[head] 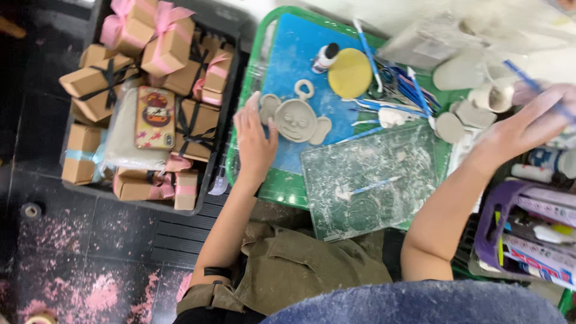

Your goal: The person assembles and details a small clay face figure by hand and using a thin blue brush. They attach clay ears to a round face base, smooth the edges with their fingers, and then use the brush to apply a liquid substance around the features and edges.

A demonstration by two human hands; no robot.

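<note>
The left hand (255, 141), fingers released, is resting against a grey clay face (295, 119) lying on the blue mat (294, 54) near the desk's left edge. The right hand (528, 123) is grasping a blue tool (531, 84) by a small cup (492, 97).

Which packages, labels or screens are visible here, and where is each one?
Brown cardboard gift boxes, pink or black ribbons: dark crate, left.
Phone in red patterned case: on those boxes.
Small white bottle, black cap: blue mat.
Printed white tubes: purple holder, right.
</note>
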